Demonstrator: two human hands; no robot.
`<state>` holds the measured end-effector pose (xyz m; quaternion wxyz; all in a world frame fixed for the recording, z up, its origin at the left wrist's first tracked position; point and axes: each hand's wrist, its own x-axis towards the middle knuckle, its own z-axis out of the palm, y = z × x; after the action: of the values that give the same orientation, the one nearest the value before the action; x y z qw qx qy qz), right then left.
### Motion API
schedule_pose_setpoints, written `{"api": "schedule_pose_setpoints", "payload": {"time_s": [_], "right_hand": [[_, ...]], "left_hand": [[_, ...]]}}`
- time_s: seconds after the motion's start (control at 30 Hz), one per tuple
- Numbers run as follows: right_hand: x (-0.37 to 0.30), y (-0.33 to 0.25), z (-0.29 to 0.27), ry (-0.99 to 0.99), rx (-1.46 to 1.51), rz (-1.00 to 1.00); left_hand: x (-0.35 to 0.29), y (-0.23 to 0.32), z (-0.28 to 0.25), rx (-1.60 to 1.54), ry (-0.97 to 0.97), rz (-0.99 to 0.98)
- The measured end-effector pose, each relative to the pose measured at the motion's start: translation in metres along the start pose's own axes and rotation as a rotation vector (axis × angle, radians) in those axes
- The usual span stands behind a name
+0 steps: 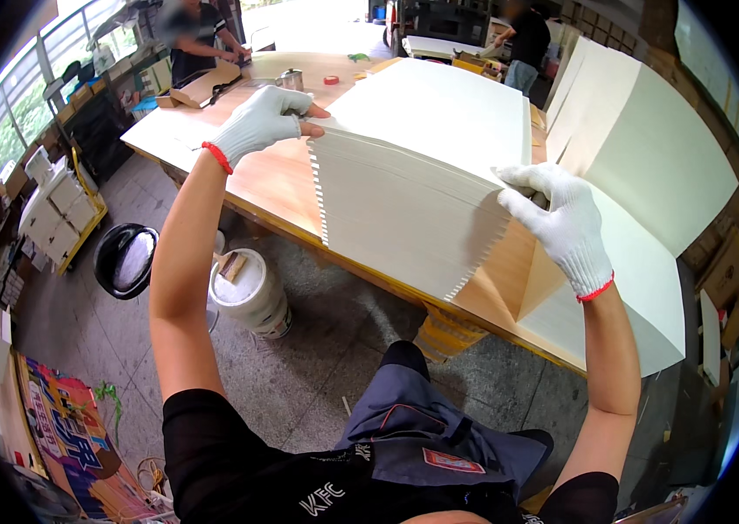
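A thick stack of large white card sheets (426, 157) lies tilted on a long wooden table (269, 188), its near edge lifted and fanned out. My left hand (263, 120), in a white knit glove with a red cuff, grips the stack's left corner. My right hand (561, 223), gloved the same way, grips the stack's right corner. Both arms are stretched out over the table's front edge.
More white sheets (649, 140) stand and lie to the right. A white bucket (251, 293) and a black stool (125, 259) sit on the floor under the table's edge. A metal cup (291, 80) and tape roll (331, 80) are farther back. Two other people stand at the far end.
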<state>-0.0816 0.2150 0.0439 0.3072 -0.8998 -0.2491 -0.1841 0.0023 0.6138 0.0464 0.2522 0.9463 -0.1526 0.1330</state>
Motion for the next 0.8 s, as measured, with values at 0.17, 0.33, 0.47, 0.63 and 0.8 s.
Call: {"api": "schedule_pose_setpoints", "payload": {"time_s": [0.17,0.33,0.47,0.63,0.8], "right_hand": [[-0.0006,0.0008,0.0000,0.007,-0.052,-0.020],[-0.0011,-0.0002,0.0005,0.010,-0.017,-0.014],[-0.0016,-0.0014,0.0015,0.015,-0.043,-0.015],[-0.0026,0.0020,0.0026,0.030,-0.047,-0.024],[-0.0019,0.0027,0.0049,0.051,-0.067,-0.053]], "left_hand": [[0.0003,-0.0025,0.0018,-0.031,0.004,-0.003],[0.0013,-0.0012,0.0007,-0.017,-0.008,0.000],[0.0019,-0.0036,-0.0003,-0.043,-0.019,0.033],[0.0015,-0.0003,0.0010,-0.068,-0.026,0.052],[0.0020,-0.0061,0.0009,-0.075,-0.018,0.062]]}}
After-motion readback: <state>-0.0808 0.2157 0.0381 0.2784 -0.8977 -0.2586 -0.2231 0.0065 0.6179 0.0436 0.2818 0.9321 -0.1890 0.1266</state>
